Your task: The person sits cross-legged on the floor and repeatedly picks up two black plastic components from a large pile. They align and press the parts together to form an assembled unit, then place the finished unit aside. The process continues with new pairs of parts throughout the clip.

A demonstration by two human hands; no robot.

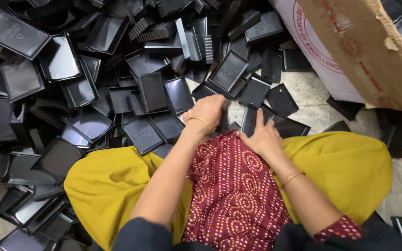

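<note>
- My left hand [206, 110] is curled over the near edge of the pile, fingers [217, 103] bent down onto a small black plastic tray [232, 126] that sits between my two hands — whether they fully grasp it I cannot tell, since the hand hides the contact.
- My right hand [264, 137] lies flat, fingers [259, 118] stretched forward and released, pressing on the dark tray [288, 126] just beyond my lap.
- I judge this as the picking-up step: one piece being drawn from the heap toward my knees. The next move calls for a firm pinch on a rim and a clean lift clear of its neighbours.
- Outward, the heap of black trays [94, 83] covers the floor [310, 90] ahead and to my left; a cardboard box [373, 51] leans in at the upper right.
</note>
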